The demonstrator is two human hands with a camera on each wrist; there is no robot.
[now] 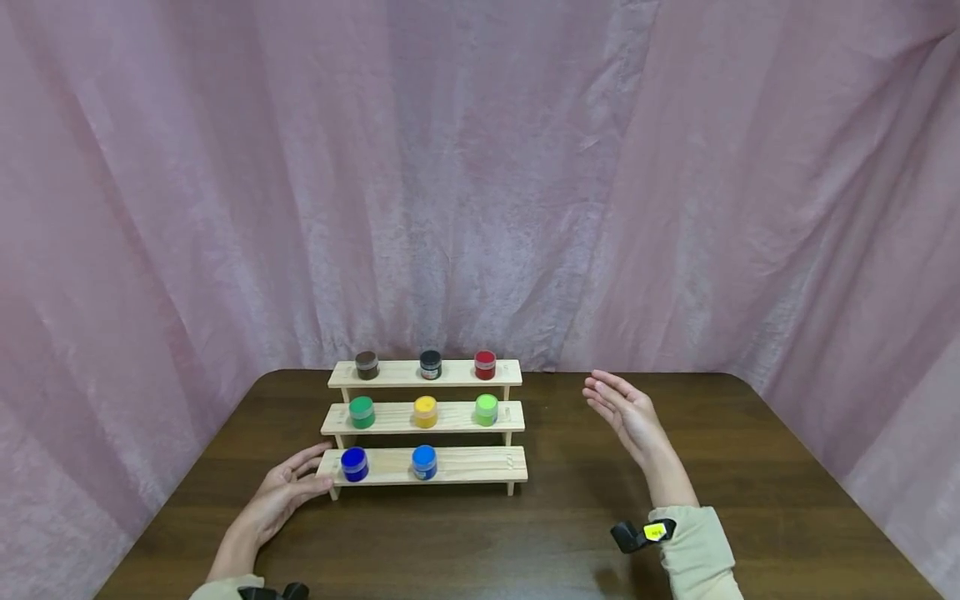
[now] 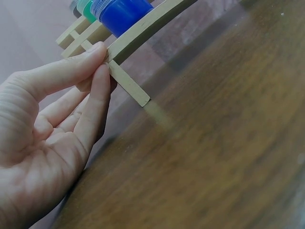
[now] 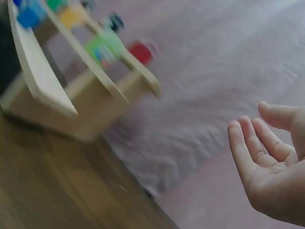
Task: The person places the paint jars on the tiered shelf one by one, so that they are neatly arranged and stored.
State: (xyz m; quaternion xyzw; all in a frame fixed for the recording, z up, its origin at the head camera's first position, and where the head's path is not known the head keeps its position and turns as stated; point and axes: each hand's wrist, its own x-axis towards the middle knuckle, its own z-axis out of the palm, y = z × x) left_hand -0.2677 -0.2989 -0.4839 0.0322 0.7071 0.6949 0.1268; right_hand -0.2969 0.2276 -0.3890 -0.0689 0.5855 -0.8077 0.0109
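Note:
A three-step wooden display rack (image 1: 472, 467) stands on the table, holding several small paint jars. My left hand (image 1: 279, 498) is at the left end of its lowest step; in the left wrist view thumb and forefinger pinch the corner of that board (image 2: 138, 33). Closest to that hand is a dark blue jar (image 1: 355, 464), with a lighter blue jar (image 1: 424, 462) beside it. The middle step carries green (image 1: 362, 412), yellow (image 1: 425, 411) and light green (image 1: 486, 409) jars. My right hand (image 1: 626, 412) is raised right of the rack, fingers extended, holding nothing.
On the top step are brown (image 1: 367, 365), black (image 1: 431, 364) and red (image 1: 485, 364) jars. The brown wooden table (image 1: 465, 550) has rounded back corners. A pink curtain (image 1: 480, 183) hangs right behind its back edge.

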